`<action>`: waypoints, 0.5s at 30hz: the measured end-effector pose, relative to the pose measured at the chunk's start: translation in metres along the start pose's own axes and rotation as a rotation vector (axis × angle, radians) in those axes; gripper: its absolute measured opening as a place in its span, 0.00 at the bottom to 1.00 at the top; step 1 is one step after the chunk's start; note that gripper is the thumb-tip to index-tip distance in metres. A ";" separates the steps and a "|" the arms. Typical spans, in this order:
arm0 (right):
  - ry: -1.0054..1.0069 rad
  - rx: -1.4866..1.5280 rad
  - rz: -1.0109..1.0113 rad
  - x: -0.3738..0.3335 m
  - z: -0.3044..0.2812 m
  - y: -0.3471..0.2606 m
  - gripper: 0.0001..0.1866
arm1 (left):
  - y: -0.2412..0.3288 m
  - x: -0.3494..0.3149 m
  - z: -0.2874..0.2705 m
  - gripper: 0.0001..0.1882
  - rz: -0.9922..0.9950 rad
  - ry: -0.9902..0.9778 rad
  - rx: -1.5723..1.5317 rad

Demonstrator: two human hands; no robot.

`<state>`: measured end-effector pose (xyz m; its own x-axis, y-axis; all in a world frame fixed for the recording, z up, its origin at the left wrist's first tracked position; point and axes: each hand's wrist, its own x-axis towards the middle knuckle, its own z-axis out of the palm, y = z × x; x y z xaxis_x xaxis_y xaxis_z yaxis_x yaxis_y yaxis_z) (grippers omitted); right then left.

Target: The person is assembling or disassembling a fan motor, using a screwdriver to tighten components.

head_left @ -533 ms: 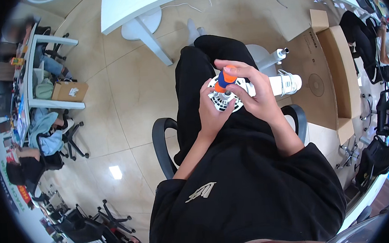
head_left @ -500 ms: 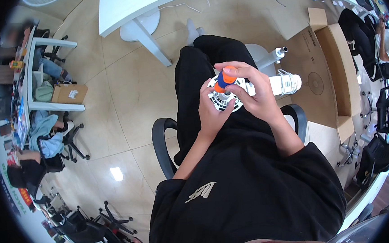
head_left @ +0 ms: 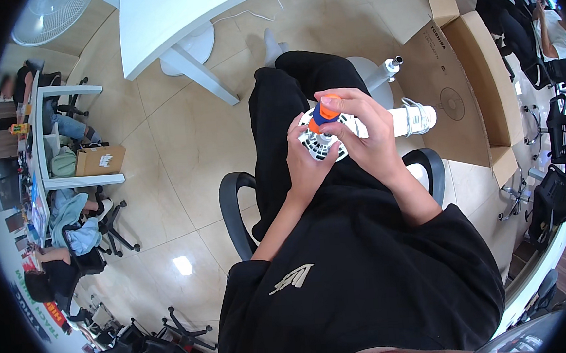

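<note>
A screwdriver with a thick orange and blue handle [head_left: 323, 116] stands over the white slotted back of a fan motor housing [head_left: 321, 151] in my lap. My right hand [head_left: 370, 131] is closed round the handle, with thumb and fingers gripping its upper part. My left hand [head_left: 303, 162] clasps the housing's rim from the left, its thumb near the centre. The screwdriver's tip is hidden from this angle. Off to the right of the housing extends the fan's white body [head_left: 415, 120], with a white cord wound round it.
Beyond my right knee stands a white fan base with a short pole [head_left: 384, 72]. An open cardboard box [head_left: 453, 69] is at the right. A white desk [head_left: 199, 4] spans the far side. Black armrests [head_left: 233, 209] flank me; other people sit at both sides.
The whole view has turned slightly, so the desk and box appear shifted. Both hands keep their grips, and the screwdriver stays over the housing.
</note>
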<state>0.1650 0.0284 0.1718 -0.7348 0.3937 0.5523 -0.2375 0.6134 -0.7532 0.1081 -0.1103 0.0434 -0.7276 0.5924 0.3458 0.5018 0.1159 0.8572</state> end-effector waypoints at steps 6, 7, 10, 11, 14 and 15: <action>-0.026 -0.032 -0.046 0.001 0.006 -0.002 0.25 | -0.003 -0.005 -0.002 0.41 -0.023 0.025 -0.016; -0.018 0.012 -0.033 0.000 0.007 -0.002 0.24 | -0.002 -0.006 -0.002 0.41 -0.023 0.034 -0.013; -0.023 0.137 -0.011 0.005 0.003 -0.007 0.23 | -0.002 -0.006 -0.002 0.41 -0.038 0.060 -0.032; -0.035 0.220 0.005 0.009 -0.002 -0.011 0.22 | -0.002 -0.007 -0.003 0.40 -0.049 0.072 -0.060; 0.036 0.294 -0.118 0.023 -0.022 -0.025 0.23 | -0.007 -0.009 -0.005 0.39 -0.078 0.117 -0.120; 0.070 0.334 -0.142 0.026 -0.027 -0.028 0.25 | -0.011 -0.010 -0.005 0.39 -0.082 0.131 -0.129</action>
<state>0.1695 0.0400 0.2169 -0.6372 0.3732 0.6743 -0.5372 0.4123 -0.7358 0.1075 -0.1216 0.0322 -0.8222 0.4757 0.3126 0.3807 0.0512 0.9233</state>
